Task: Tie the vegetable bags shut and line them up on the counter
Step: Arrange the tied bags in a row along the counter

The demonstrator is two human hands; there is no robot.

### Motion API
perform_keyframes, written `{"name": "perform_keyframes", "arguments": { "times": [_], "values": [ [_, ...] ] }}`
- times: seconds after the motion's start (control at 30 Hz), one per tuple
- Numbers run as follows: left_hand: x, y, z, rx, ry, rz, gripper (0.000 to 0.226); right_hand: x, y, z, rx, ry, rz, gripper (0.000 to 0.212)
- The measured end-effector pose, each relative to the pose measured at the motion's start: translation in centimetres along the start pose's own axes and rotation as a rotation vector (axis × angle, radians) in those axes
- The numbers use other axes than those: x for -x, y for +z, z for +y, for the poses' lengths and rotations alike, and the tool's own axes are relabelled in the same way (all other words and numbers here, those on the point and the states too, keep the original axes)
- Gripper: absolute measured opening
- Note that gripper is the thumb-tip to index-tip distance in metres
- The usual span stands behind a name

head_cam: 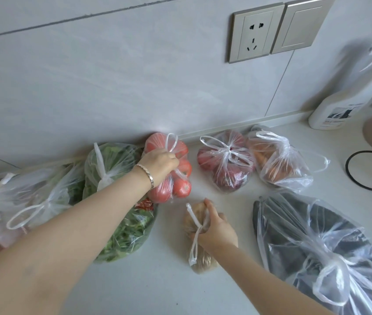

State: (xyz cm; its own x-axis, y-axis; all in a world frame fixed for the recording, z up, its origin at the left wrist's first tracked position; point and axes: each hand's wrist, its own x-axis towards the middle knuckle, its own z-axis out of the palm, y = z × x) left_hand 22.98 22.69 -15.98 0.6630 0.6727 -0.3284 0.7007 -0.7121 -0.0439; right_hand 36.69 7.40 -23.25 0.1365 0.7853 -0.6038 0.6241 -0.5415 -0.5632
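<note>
Two hands, two bags on the go. The left hand (161, 163) has its fingers curled tight round the knotted handles of the tomato bag (179, 185), which sits at the back edge of the counter (157, 287), right against the wall. The right hand (218, 229) is wrapped over the small bag (199, 260), gripping it at the tie. It holds something brownish, potatoes or ginger, can't tell which.

What matters here imo: the small bag lies out front, toward the counter's near edge, just in front of and to the right of the tomatoes. Its long axis runs roughly front to back. The row is forming along the back edge, and there's a gap between the tomatoes and the red onion bag (226, 171). The right hand is already on the small bag, so I'd guess it goes straight back into that gap.

The carrot bag (278, 167) is just past the onions. A bag of greens (112, 162) sits on the left and a big dark-veg bag (317, 246) at front right. A spray bottle (344, 105) and a black cable (360, 178) are at the far right end, with a wall socket (254, 34) above.
</note>
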Motion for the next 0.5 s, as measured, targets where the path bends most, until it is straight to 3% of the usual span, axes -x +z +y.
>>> {"name": "perform_keyframes", "arguments": {
  "times": [0.13, 0.33, 0.43, 0.5],
  "values": [
    [-0.5, 1.6, -0.4, -0.068, 0.026, 0.107, 0.044, 0.0, 2.3, -2.1, -0.039, -0.035, -0.032, 0.082],
    [-0.8, 2.2, 0.7, -0.144, -0.058, 0.15, 0.028, -0.7, 5.0, -4.8, -0.113, -0.121, -0.031, 0.068],
    [-0.3, 2.5, 0.7, -0.159, -0.172, 0.011, 0.02, -0.5, 4.7, -5.0, -0.183, -0.094, -0.067, 0.065],
    [0.2, 2.5, 0.5, -0.115, -0.277, -0.075, 0.029, -0.1, 3.3, -4.8, -0.179, -0.092, -0.209, 0.079]
  ]
}}
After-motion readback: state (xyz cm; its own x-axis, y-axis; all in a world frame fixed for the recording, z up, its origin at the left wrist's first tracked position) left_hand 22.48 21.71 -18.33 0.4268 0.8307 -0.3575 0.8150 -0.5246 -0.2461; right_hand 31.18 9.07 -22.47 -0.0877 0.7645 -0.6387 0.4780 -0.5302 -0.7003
